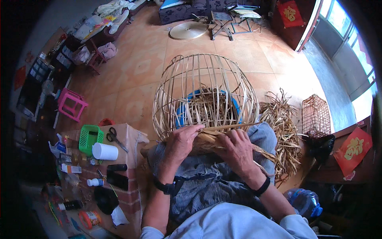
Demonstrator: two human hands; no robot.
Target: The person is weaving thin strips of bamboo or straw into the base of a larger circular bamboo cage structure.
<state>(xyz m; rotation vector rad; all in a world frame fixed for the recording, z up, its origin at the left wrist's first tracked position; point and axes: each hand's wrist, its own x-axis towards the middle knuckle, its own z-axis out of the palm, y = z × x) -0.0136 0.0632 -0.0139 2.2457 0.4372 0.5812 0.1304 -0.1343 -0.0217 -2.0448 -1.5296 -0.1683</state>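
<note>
A round basket frame (207, 85) of thin bamboo ribs rests tilted on my lap, its open ribs pointing away from me. My left hand (182, 141) grips its woven lower rim on the left side. My right hand (237, 147) presses a flat bamboo strip (229, 127) and dried leaf strips against the same rim on the right. A blue ring (184, 113) shows through the ribs inside the frame. Both wrists wear dark bands.
A low brick-patterned table (129, 137) at my left carries a green basket (90, 138), scissors (114, 137), a white cup (105, 151), a black phone and bottles. Dried strips (284, 127) lie piled at my right beside a small cage (315, 115). A pink stool (71, 104) stands further left.
</note>
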